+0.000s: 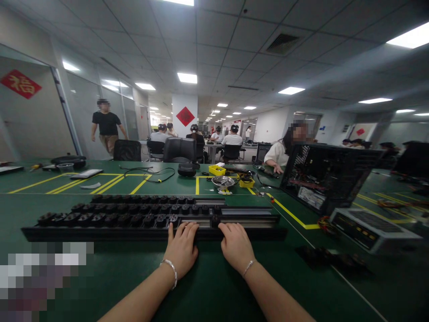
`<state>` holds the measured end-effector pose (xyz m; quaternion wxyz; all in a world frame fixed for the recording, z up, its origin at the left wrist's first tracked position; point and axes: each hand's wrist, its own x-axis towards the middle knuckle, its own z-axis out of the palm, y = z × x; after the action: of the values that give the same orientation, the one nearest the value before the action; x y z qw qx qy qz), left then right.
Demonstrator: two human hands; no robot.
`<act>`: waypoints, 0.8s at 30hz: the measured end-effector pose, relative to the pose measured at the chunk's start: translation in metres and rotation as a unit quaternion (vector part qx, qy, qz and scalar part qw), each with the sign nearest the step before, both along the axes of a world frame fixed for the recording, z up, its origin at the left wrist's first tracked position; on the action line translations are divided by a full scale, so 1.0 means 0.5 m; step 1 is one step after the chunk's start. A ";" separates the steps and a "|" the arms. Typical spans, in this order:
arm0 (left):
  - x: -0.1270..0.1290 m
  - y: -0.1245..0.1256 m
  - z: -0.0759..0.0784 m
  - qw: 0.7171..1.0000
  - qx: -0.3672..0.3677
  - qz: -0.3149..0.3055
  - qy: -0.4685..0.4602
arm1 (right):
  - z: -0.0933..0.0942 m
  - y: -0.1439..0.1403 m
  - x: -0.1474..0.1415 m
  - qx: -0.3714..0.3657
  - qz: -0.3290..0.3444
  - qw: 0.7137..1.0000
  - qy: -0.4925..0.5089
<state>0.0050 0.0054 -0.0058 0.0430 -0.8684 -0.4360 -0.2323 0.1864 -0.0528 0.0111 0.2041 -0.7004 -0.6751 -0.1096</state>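
Observation:
A long black rail frame lies across the green table in front of me, with several parallel metal-lined tracks. Rows of small black socket-like modules with metal pins fill the left and middle of the tracks. My left hand rests on the near track, fingers stretched over its edge, beside the last module of the row. A single black module sits apart in the same track. Against its right side are the fingertips of my right hand, with the thumb apart below. Neither hand encloses anything.
At right stand an opened computer case and a power supply unit, with dark blurred parts nearby. Beyond the frame are a metal bowl, a yellow tray and cables. A co-worker's hand is by the case.

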 end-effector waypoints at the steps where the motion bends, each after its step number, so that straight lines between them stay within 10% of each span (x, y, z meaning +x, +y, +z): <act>1: 0.000 0.000 0.000 1.000 0.001 0.000 -0.001 | -0.001 0.000 0.000 0.003 0.001 1.000 0.001; 24: -0.007 0.004 -0.012 1.000 0.006 -0.002 -0.003 | -0.007 0.000 0.001 0.023 0.010 0.998 0.058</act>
<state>0.0015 0.0075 -0.0116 0.0462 -0.8683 -0.4331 -0.2372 0.1869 -0.0528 0.0076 0.2607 -0.6936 -0.6665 -0.0820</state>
